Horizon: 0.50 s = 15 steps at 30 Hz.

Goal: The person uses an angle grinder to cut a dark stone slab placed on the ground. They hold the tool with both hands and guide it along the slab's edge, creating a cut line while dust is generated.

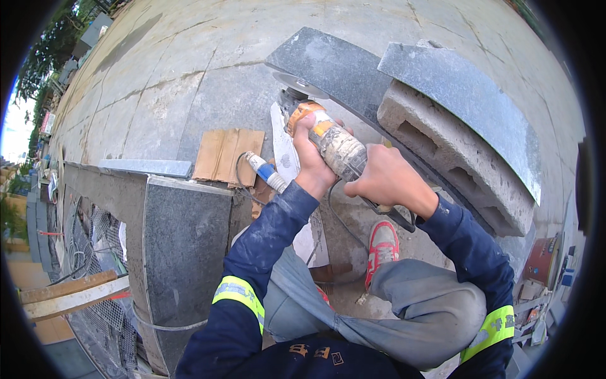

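Note:
Both of my hands are closed around a dusty, worn angle grinder (pixel 344 151) with an orange collar near its head. My left hand (pixel 314 156) wraps the front of the body, just behind the collar. Farther back, my right hand (pixel 394 178) grips the rear end, where the cord comes out. The grinder's flat cutting disc (pixel 299 84) lies at the edge of a dark grey stone slab (pixel 338 65); whether it touches the stone I cannot tell. A second, lighter grey slab (pixel 470 104) lies on top of a hollow concrete block (pixel 435 151) to the right.
A piece of cardboard (pixel 228 155) and a blue-and-white cable connector (pixel 267 172) lie left of my hands. A tall dark stone panel (pixel 180 246) stands near my left arm. My red shoe (pixel 382 245) is below the grinder. Wire mesh (pixel 107 303) and timber (pixel 72 295) sit far left.

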Motion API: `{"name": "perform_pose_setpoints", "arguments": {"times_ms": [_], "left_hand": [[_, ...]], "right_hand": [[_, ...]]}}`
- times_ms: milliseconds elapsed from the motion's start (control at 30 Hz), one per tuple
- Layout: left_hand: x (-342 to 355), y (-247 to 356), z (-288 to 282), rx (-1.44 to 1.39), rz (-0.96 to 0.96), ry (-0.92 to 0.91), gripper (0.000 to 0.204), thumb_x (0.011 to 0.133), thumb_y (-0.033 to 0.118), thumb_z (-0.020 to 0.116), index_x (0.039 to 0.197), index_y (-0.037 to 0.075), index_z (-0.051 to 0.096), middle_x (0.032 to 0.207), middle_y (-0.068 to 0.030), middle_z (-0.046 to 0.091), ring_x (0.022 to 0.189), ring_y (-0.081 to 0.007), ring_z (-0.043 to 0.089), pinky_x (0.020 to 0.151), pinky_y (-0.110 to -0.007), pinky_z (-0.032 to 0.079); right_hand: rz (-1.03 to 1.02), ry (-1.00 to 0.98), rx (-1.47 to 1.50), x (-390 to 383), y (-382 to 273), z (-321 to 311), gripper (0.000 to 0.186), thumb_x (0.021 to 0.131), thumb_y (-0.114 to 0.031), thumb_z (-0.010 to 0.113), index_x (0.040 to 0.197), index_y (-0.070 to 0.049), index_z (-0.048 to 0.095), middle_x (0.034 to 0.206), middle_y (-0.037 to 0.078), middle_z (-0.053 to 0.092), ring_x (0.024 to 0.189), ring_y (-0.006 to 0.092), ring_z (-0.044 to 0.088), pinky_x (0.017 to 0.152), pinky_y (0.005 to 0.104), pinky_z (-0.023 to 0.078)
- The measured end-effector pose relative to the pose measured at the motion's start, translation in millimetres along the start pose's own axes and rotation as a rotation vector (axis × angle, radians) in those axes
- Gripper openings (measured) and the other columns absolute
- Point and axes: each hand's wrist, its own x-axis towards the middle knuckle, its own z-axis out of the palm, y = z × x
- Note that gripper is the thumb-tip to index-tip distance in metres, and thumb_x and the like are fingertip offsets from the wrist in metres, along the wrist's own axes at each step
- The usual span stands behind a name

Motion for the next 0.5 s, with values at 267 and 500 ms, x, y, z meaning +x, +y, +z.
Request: {"name": "perform_pose_setpoints", "arguments": {"times_ms": [267,500], "left_hand": [[-8,-8,-1,0.032,0.019,0.002,0.046,0.078,0.043,0.058,0.103,0.006,0.047,0.088,-0.0123,0.056,0.077,-0.0304,0.061,0.067,-0.045,0.055],[-4,-3,2,0.032,0.016,0.022,0.048,0.078,0.045,0.058,0.104,0.006,0.047,0.087,-0.0113,0.055,0.078,-0.0301,0.06,0.069,-0.047,0.054]], "right_hand": [[0.004,0.03,0.018,-15,-1,-1,0.052,0.061,-0.031,0.075,0.077,0.016,0.061,0.074,0.033,0.062,0.075,0.0432,0.066,0.07,0.0402,0.054],[-0.005,0.017,0.003,-4,0,-1,0.052,0.06,-0.032,0.076,0.078,0.015,0.062,0.075,0.032,0.063,0.076,0.0417,0.066,0.071,0.0399,0.054]]}}
